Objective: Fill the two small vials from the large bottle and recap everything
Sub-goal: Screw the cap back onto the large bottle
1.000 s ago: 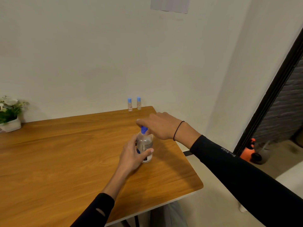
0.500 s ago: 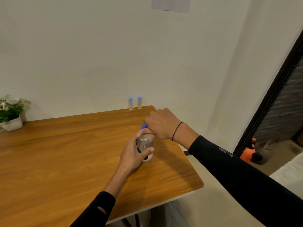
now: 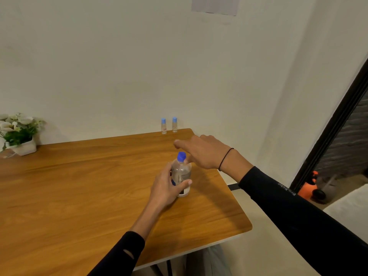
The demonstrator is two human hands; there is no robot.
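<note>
**Large bottle capped and upright, right hand beside the cap**

The large bottle (image 3: 181,176) stands on the wooden table (image 3: 79,186), toward its right near corner, long axis straight up, blue cap (image 3: 181,156) on top. The left hand (image 3: 169,188) comes in from the near side and wraps the body, thumb across the front, fingers curled round the back: a firm steadying grip. The right hand (image 3: 203,151) reaches in from the right at cap height, fingers loosely spread and pointing left, holding nothing. Its thumb tip sits just at the bottle's shoulder below the cap; the forefinger passes on the far side of the cap. Whether any finger touches the cap, I cannot tell.

Far back by the wall stand the two small vials (image 3: 169,125), side by side, upright, both capped in pale blue, well apart from the hands. A potted plant (image 3: 18,134) sits at the far left.

So, the judgement: filling looks not yet begun, since everything is capped. The right hand is the nearer one to the cap, and the cap lies just left of and below its fingers. A small close around the cap and a twist about that vertical axis would open the bottle, with the left hand bracing.
</note>
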